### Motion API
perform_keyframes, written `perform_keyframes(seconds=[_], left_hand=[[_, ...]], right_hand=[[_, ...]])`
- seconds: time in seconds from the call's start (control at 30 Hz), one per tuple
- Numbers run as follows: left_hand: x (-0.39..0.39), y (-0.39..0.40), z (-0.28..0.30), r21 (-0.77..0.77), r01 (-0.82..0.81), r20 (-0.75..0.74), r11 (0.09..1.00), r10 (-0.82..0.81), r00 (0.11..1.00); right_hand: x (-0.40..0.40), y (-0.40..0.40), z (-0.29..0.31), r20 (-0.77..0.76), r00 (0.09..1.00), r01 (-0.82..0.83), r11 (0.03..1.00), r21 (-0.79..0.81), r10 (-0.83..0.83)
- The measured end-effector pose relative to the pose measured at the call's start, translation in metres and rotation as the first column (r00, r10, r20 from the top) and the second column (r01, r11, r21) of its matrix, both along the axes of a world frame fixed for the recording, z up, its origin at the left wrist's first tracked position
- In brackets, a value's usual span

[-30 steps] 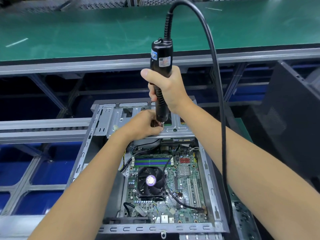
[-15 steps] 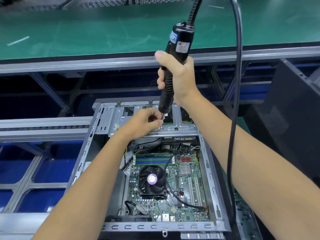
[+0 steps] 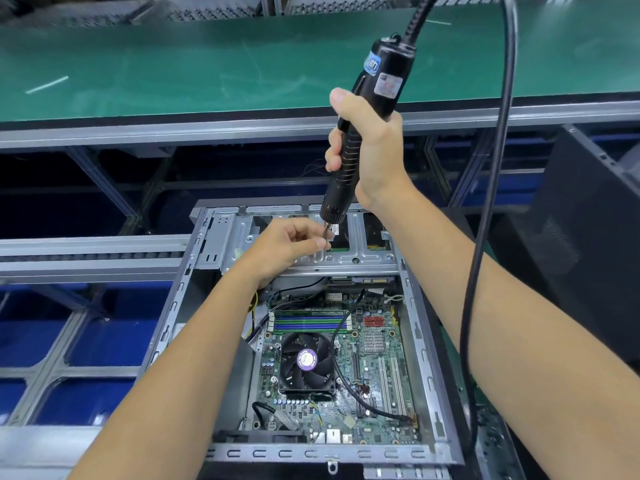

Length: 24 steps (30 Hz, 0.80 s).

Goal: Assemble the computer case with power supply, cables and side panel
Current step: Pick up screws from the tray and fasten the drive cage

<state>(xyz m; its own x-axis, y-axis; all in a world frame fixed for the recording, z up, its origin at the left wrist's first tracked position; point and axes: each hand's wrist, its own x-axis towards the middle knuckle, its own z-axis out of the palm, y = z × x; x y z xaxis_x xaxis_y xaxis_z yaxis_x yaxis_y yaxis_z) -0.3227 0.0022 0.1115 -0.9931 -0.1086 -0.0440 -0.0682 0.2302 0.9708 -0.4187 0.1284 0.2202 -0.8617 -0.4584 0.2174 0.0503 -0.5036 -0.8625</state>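
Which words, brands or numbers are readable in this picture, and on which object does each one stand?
Nothing can be read with certainty.
Blue label near the top of the electric screwdriver: pale letters, too blurred to read.
White sticker below it: small print, unreadable.
Purple round sticker on the fan hub: ring of text, too small.
White sticker on the drive bracket, beside the driver tip: unreadable.
Motherboard markings: too small.

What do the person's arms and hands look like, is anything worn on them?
Both forearms are bare all the way to the frame's edge: no sleeves, gloves, watch, wrist strap or rings show on the left hand or the right hand. The fingernails that show are short and unpainted.
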Motion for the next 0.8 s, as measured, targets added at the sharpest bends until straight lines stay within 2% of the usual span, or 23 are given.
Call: perform_keyframes(seconds=[0.3,0.7,0.8], left_hand=[[0.001,-0.002,0.001,-0.056,0.019,0.024,0.998,-0.018,1.000],[0.001,0.011,-0.002,-0.100,-0.030,-0.040,0.995,0.026,0.999],[0.000,0.011,0.000,-0.155,-0.016,-0.056,0.988,0.008,0.998]], right_hand=[[0.002,0.004,0.000,-0.002,1.000,0.005,1.000,0.029,-0.005],[0.007,0.003,-0.003,-0.063,0.997,-0.051,0.997,0.061,0.055],[0.008,0.001,-0.004,-0.078,0.995,-0.060,0.994,0.093,0.068]])
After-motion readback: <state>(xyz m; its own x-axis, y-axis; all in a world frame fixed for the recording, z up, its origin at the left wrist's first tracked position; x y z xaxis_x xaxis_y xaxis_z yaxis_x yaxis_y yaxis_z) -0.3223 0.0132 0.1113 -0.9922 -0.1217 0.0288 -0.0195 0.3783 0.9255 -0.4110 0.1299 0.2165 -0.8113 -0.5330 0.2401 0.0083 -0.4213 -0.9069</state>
